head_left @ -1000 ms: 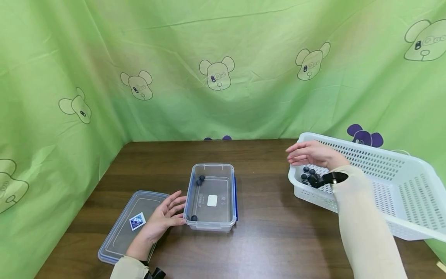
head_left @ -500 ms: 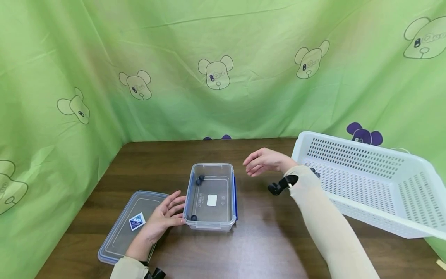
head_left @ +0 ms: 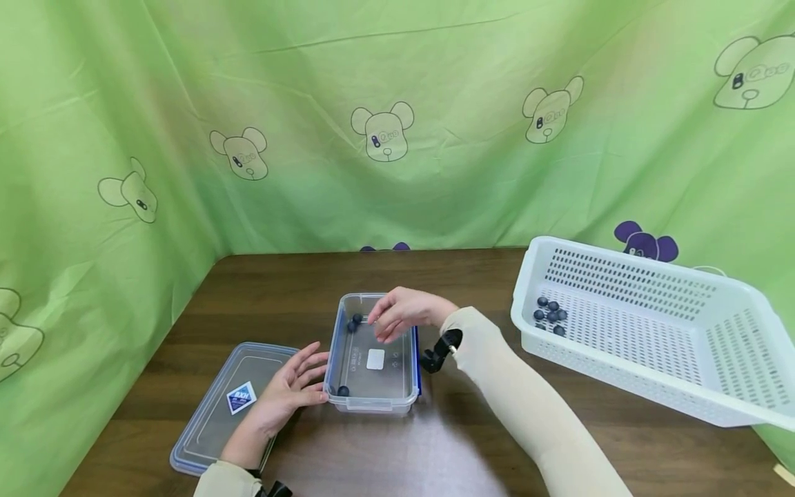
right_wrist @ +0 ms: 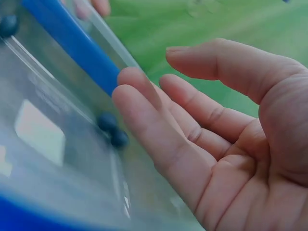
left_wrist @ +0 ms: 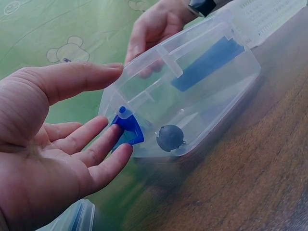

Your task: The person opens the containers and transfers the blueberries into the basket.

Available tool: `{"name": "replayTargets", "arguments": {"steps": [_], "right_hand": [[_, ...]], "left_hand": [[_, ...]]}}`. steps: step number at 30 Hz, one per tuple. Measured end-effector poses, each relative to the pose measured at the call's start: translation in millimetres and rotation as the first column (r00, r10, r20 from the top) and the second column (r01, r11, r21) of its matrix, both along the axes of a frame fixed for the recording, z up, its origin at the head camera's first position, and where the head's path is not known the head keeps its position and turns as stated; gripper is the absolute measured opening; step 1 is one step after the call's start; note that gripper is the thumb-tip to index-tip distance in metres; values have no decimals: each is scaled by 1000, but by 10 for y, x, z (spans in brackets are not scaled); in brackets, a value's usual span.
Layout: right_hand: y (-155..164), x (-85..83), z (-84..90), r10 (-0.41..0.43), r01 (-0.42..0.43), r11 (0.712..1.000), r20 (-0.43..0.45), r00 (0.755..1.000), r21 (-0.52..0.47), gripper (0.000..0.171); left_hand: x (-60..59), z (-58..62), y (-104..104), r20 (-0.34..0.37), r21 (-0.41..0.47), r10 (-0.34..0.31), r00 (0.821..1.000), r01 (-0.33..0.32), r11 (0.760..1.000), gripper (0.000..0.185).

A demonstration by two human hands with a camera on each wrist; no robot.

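Observation:
A clear plastic food box [head_left: 375, 402] with blue clips stands uncovered on the table. Inside it, two blueberries [head_left: 354, 323] lie by the far left wall, and a single blueberry [left_wrist: 170, 138] sits in the near left corner. My left hand [head_left: 290, 385] rests at the box's left side, fingers loosely spread at the wall and the blue clip [left_wrist: 129, 129]. Over the box's right half hovers my right hand [head_left: 404, 314]. In the right wrist view its thumb [right_wrist: 211, 57] stands apart from the other fingers, with nothing visible between them.
A white perforated basket [head_left: 627, 376] stands at the right, with several blueberries [head_left: 551, 314] in its left end. The box's blue-edged lid [head_left: 214, 421] lies left, partly under my left forearm. A green printed curtain [head_left: 459, 186] hangs behind the table.
My right hand has left the basket and moved left across the table to over the box. The left hand keeps its place, and the box still shows the same three blueberries.

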State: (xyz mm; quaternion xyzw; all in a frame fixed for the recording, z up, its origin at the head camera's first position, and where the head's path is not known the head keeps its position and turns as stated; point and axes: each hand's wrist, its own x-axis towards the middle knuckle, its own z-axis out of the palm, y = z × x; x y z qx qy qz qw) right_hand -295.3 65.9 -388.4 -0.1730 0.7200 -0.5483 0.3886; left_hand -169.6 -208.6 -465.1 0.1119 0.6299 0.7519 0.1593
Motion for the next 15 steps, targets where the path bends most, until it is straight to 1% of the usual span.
{"name": "replayTargets", "arguments": {"steps": [4, 8, 13, 15], "right_hand": [[-248, 54, -64, 59, -61, 996, 31, 998, 62, 25], [-432, 115, -184, 112, -119, 986, 65, 992, 118, 15], [-577, 189, -308, 193, -203, 960, 68, 979, 191, 5], [-616, 219, -341, 214, -227, 949, 81, 974, 218, 4]], "left_hand": [[-3, 7, 3, -5, -1, -7, 1000, 7, 1000, 94], [3, 4, 1, 0, 4, -14, 1000, 14, 1000, 94], [6, -5, 1, -1, 10, -19, 1000, 19, 1000, 94], [8, -5, 3, -5, 14, -20, 1000, 20, 1000, 94]]}}
